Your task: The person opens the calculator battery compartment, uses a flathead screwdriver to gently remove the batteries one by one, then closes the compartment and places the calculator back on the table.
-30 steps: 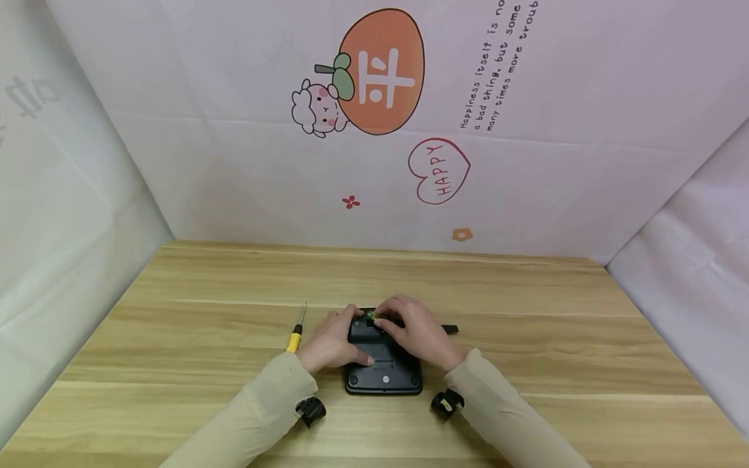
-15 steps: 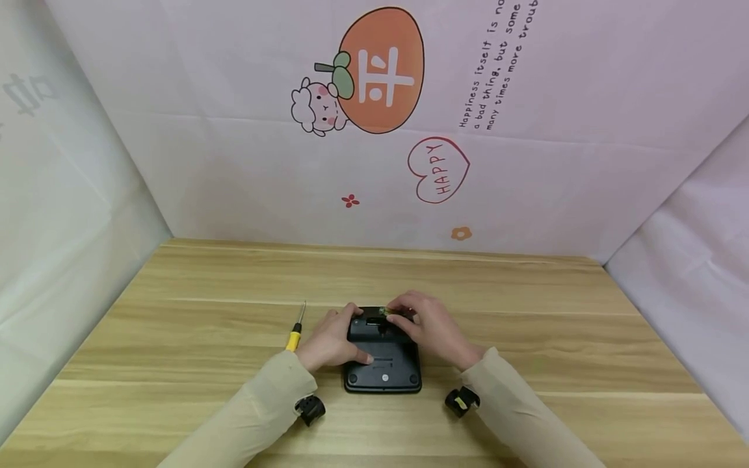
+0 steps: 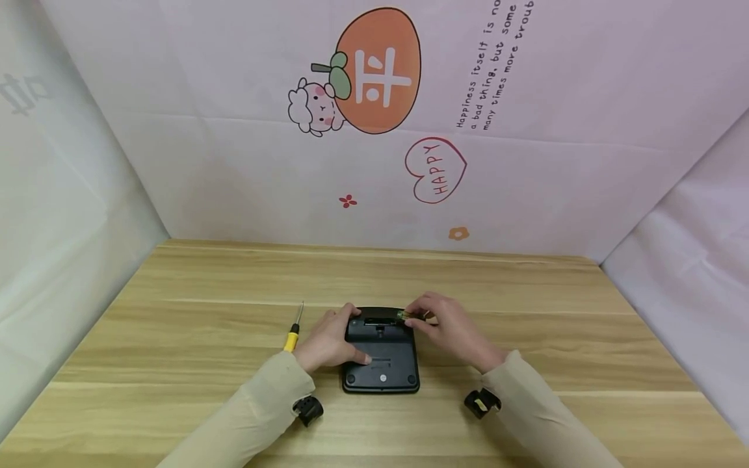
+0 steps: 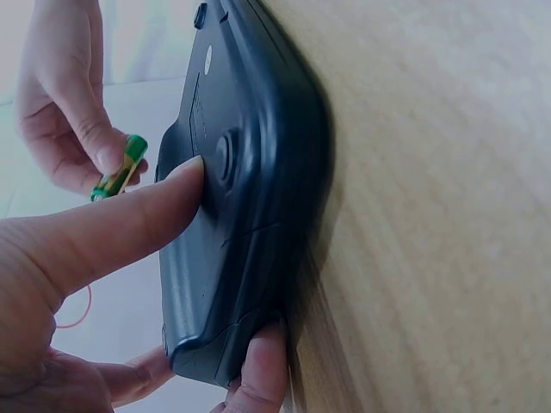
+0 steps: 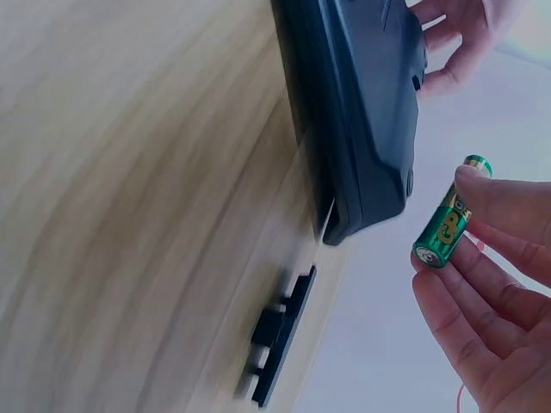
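A black device (image 3: 398,364), calculator-like in shape, lies underside up on the table, its battery compartment (image 3: 377,321) open near the far edge. My left hand (image 3: 328,341) grips its left side, thumb on the underside and fingers around the edge. Between the thumb and fingers of my right hand (image 3: 453,328) is a green and gold GP battery (image 5: 446,225), pinched above the table beyond the device's far right corner. A slim black battery cover (image 5: 284,337) rests on the table close to the device in the right wrist view; the right hand hides most of it from above.
Left of the left hand lies a screwdriver (image 3: 292,338) with a yellow and black handle, tip pointing away. The wooden table (image 3: 175,364) ends at a printed white cloth (image 3: 234,182) behind, with more white cloth at both sides.
My right hand has lifted the battery from the compartment area and moved right with it, uncovering the compartment. The left hand keeps its grip on the device.
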The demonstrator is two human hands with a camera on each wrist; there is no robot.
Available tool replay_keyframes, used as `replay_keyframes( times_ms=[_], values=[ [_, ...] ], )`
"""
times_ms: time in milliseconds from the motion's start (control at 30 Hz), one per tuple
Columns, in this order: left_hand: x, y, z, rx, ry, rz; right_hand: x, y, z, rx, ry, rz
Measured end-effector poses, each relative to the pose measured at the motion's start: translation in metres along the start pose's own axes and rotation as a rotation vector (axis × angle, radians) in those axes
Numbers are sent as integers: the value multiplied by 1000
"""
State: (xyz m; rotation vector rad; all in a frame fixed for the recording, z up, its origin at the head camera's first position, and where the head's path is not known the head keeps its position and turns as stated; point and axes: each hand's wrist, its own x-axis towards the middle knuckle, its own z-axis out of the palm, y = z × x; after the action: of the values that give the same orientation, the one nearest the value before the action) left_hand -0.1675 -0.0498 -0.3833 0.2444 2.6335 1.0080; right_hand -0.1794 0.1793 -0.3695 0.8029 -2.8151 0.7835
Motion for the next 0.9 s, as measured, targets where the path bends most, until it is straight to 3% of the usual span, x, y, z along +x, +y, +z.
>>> replay_keyframes(
  times_ms=[400, 667, 900],
  values=[
    [-1, 0, 0, 5, 3, 7, -16, 16, -11, -90, -25, 12],
    [-1, 0, 0, -4, 4, 8, -27, 23, -14, -104, -101, 64],
    [-1, 1, 0, -1, 4, 6, -34, 30, -17, -96, -132, 57]
  ],
)
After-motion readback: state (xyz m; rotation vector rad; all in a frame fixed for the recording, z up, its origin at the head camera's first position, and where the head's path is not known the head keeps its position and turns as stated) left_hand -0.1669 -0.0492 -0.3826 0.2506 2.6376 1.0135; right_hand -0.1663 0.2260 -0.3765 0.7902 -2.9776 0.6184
